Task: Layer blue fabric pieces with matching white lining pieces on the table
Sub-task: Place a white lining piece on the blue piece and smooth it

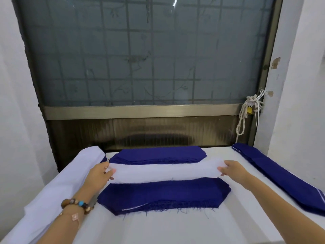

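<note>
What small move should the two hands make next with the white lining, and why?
Probably draw the lining nearer and lay it on the near blue stack: the left hand and right hand pinch its ends, and that stack's top is blue.

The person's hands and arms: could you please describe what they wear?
No sleeves show. Behind the left hand, the wrist carries a beaded bracelet of brown beads with one turquoise bead, and a thin chain with a pale clover-shaped charm. The right hand and arm wear nothing visible.
</note>
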`<state>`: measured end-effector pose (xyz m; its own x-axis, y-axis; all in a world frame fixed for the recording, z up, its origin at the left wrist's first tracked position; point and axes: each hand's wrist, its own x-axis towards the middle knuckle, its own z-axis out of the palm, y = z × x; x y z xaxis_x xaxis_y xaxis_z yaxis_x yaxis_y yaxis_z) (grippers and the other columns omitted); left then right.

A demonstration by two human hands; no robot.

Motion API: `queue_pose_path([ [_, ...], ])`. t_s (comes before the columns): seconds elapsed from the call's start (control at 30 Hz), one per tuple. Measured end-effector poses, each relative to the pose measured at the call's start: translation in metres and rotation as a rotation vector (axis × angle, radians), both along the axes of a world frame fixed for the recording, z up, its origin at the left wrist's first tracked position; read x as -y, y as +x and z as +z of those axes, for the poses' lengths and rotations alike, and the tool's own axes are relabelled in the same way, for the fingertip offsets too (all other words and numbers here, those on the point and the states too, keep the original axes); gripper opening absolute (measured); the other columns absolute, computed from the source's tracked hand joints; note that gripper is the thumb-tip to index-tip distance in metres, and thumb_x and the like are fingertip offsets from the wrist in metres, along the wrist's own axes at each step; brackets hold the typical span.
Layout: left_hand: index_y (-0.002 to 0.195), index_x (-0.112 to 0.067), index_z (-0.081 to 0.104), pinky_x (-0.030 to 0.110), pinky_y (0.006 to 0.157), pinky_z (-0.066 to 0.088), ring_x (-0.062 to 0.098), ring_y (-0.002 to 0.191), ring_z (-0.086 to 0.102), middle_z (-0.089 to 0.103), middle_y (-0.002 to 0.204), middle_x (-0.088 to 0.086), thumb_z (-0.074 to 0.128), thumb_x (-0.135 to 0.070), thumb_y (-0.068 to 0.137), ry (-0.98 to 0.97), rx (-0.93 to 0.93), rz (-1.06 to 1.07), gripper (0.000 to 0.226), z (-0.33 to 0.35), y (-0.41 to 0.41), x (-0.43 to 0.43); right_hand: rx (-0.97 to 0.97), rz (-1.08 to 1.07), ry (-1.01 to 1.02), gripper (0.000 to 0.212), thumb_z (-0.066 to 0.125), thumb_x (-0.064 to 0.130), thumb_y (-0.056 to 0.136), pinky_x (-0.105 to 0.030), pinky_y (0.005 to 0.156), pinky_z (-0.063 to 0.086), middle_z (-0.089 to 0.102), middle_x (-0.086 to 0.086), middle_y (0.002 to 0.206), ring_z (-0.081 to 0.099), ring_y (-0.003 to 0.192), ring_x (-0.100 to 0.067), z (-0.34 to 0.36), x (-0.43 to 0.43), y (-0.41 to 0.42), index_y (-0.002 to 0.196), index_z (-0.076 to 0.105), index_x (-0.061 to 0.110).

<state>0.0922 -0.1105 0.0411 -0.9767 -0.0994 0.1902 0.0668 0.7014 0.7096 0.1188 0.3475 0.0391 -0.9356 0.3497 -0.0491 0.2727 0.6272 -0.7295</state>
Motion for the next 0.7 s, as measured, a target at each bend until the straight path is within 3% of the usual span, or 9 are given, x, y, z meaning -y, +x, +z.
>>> queue_pose_path([
  [0.1,0.139,-0.005,0.045,0.030,0.092,0.044,0.017,0.089,0.061,0.058,0.128,0.016,0.053,-0.022,0.098,-0.075,0.042,0.010,0.045,-0.006,0.007,0.001,0.070,0.054,0.037,0.059,0.055,0.029,0.097,-0.031,0.103,0.034,0.062,0.003,0.090,0.051,0.099,-0.014,-0.013,-0.003,0.017,0.146,0.033,0.004],
  [0.17,0.136,-0.010,0.047,0.028,0.090,0.044,0.013,0.088,0.060,0.063,0.115,0.010,0.055,-0.024,0.097,-0.152,0.075,0.011,0.042,-0.014,0.008,0.003,0.095,0.067,0.064,0.058,0.056,0.030,0.096,-0.027,0.099,0.034,0.064,0.007,0.082,0.051,0.098,-0.012,-0.024,-0.002,0.023,0.144,0.035,0.005],
  [0.23,0.124,-0.017,0.050,0.023,0.078,0.045,0.010,0.080,0.061,0.060,0.099,0.003,0.058,-0.023,0.095,-0.200,0.113,-0.005,0.031,-0.021,0.009,0.004,0.106,0.064,0.093,0.054,0.057,0.030,0.095,-0.026,0.095,0.036,0.063,0.008,0.077,0.053,0.095,-0.012,-0.033,0.000,0.025,0.141,0.040,0.007],
  [0.37,0.123,-0.026,0.043,0.030,0.087,0.047,0.014,0.095,0.055,0.057,0.119,0.007,0.059,-0.026,0.094,-0.323,0.144,0.005,0.033,-0.036,0.011,0.005,0.060,0.039,0.129,0.037,0.061,0.030,0.092,-0.020,0.071,0.040,0.066,0.004,0.074,0.059,0.074,-0.008,-0.044,0.000,0.023,0.123,0.051,0.012],
  [0.47,0.128,-0.026,0.040,0.029,0.085,0.049,0.013,0.092,0.057,0.059,0.113,0.004,0.058,-0.028,0.095,-0.354,0.094,0.008,0.038,-0.040,0.010,0.004,0.050,0.016,0.170,0.028,0.061,0.029,0.091,-0.020,0.064,0.041,0.066,0.004,0.074,0.060,0.073,-0.008,-0.048,-0.001,0.019,0.114,0.054,0.015],
  [0.57,0.132,-0.026,0.037,0.026,0.084,0.050,0.011,0.093,0.058,0.059,0.109,-0.001,0.056,-0.029,0.095,-0.471,0.058,0.043,0.042,-0.040,0.013,0.002,0.099,-0.040,0.215,0.029,0.064,0.035,0.087,-0.023,0.073,0.047,0.063,0.003,0.090,0.059,0.083,-0.013,-0.047,-0.001,0.017,0.110,0.053,0.021],
  [0.63,0.138,-0.027,0.034,0.024,0.091,0.047,0.010,0.104,0.053,0.054,0.119,-0.004,0.055,-0.031,0.093,-0.709,-0.053,0.140,0.050,-0.041,0.013,-0.005,0.089,-0.119,0.383,0.031,0.064,0.041,0.085,-0.026,0.078,0.049,0.058,0.005,0.098,0.055,0.088,-0.012,-0.044,0.003,0.014,0.108,0.047,0.028],
  [0.7,0.139,-0.029,0.034,0.025,0.096,0.042,0.011,0.112,0.047,0.048,0.127,-0.005,0.054,-0.032,0.093,-0.815,-0.162,0.194,0.050,-0.039,0.013,-0.018,0.001,-0.153,0.567,0.030,0.063,0.040,0.087,-0.026,0.082,0.047,0.056,0.005,0.107,0.052,0.095,-0.012,-0.039,0.012,0.007,0.109,0.045,0.032],
])
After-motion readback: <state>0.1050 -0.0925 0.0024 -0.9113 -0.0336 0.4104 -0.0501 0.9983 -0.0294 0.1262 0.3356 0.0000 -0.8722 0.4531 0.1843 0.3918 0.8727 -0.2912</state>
